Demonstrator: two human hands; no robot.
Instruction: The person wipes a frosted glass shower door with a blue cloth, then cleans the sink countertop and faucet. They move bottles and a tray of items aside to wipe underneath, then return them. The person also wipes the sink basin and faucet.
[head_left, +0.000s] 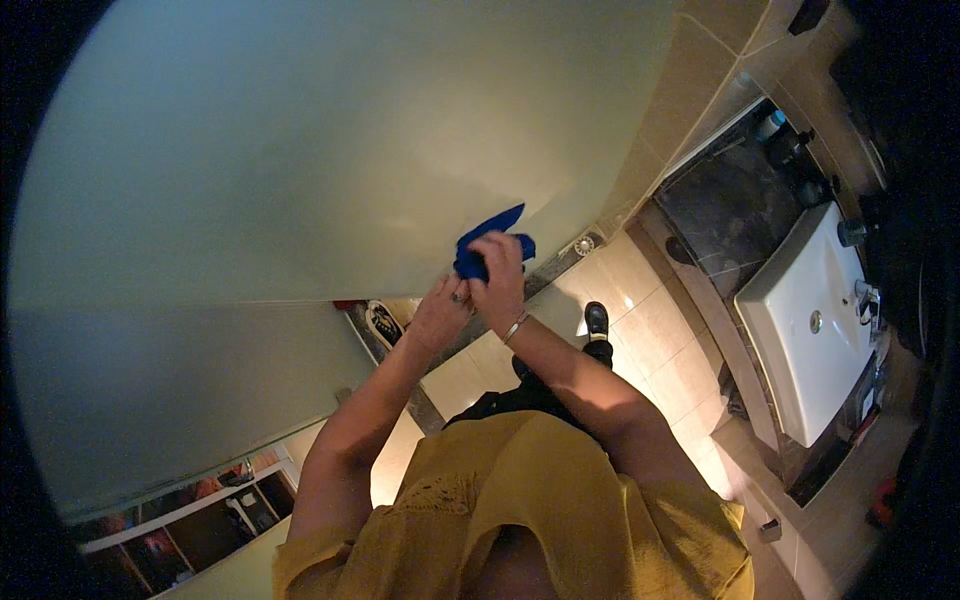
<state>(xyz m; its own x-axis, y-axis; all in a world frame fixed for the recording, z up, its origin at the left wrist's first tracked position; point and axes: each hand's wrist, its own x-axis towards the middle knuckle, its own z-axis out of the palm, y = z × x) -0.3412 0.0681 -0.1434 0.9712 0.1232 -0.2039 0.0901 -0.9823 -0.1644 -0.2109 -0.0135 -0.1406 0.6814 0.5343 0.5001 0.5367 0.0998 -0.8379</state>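
Note:
A crumpled blue cloth (491, 225) is bunched in my right hand (501, 274), its loose corner sticking up above the fingers. My left hand (442, 309), with a ring on one finger, meets the right hand just below the cloth. Its fingertips are partly hidden there, so whether they pinch the cloth is unclear. Right behind both hands stands a large frosted glass panel (300, 165). From this angle I cannot tell if the cloth touches the glass.
At the right, a white washbasin (787, 330) sits on a dark stone counter (727, 202) holding several bottles. A round drain (583, 245) lies near the glass's lower edge. Patterned footwear (384, 322) shows by a dark sill. Open shelves (202, 532) stand lower left, above tiled floor (652, 330).

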